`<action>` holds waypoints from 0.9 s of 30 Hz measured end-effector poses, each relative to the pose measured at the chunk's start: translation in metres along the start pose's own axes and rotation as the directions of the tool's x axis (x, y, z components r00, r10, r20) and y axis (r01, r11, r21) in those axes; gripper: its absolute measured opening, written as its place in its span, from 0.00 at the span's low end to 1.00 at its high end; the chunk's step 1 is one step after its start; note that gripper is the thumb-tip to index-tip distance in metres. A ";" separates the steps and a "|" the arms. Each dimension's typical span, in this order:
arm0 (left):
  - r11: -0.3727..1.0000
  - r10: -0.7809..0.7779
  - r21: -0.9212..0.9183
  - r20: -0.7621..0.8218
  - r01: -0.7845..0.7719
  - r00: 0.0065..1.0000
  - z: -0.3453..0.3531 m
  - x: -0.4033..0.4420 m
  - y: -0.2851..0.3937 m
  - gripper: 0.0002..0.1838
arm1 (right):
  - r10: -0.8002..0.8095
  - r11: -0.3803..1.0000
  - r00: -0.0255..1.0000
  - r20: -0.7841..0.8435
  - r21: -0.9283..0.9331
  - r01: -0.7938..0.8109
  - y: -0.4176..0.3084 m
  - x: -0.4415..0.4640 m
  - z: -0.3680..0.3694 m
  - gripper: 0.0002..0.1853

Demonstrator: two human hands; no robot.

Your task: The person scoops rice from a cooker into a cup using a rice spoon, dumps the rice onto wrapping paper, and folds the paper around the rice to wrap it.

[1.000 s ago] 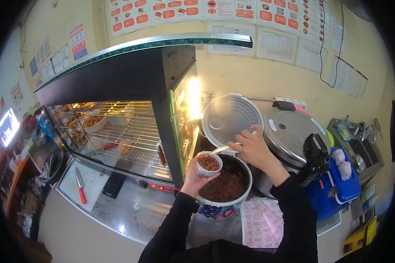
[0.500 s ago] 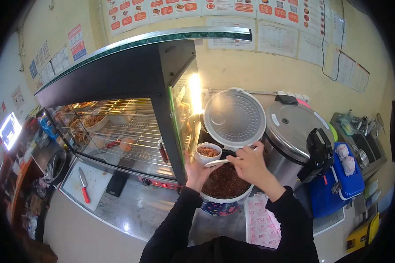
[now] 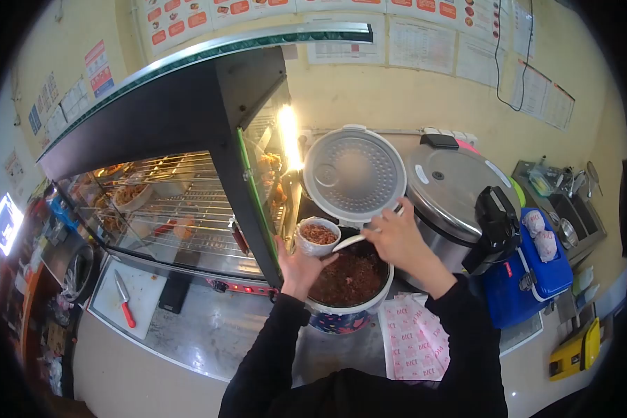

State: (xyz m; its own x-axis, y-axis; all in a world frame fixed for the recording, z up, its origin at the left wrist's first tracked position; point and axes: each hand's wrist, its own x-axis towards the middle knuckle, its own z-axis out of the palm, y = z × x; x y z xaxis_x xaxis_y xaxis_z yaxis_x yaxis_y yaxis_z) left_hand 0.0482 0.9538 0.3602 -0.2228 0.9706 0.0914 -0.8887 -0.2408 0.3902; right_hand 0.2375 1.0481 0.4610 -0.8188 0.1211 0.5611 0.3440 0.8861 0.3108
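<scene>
My left hand point(image 3: 300, 270) cups a small white bowl point(image 3: 319, 249) filled with reddish-brown cooked rice point(image 3: 318, 233). In my right hand point(image 3: 400, 240) is a white rice paddle point(image 3: 349, 242), its blade pointing left beside the bowl's right rim. Whether the blade carries rice I cannot tell. Below both hands stands an open rice cooker point(image 3: 361, 317) with a patterned lower body, holding more dark brown rice point(image 3: 352, 280). Its raised lid point(image 3: 355, 174) leans open behind my hands.
A lit glass food warmer point(image 3: 223, 188) stands close on the left. To the right are a large steel cooker point(image 3: 446, 188), a blue cooler box point(image 3: 498, 306) and printed wrapping paper point(image 3: 412, 338). A red-handled knife point(image 3: 125, 303) lies on a white cutting board point(image 3: 143, 289).
The whole view has shifted, so things appear farther left and slightly higher. The paddle blade has moved right, away from the bowl. Both hands keep hold of their things.
</scene>
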 end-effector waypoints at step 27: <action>0.996 0.088 0.029 -0.109 -0.085 0.990 0.007 -0.111 0.012 0.32 | -0.368 0.693 0.543 0.755 0.612 -0.381 -0.039 -0.023 0.157 0.13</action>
State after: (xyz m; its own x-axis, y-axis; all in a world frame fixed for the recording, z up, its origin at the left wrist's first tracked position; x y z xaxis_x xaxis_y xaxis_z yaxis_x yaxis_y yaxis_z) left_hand 0.0647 0.8430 0.3612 -0.3424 0.9392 0.0254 -0.8543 -0.3224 0.4078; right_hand 0.1706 1.0808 0.3156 -0.9181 0.0777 -0.3886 0.2693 0.8417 -0.4680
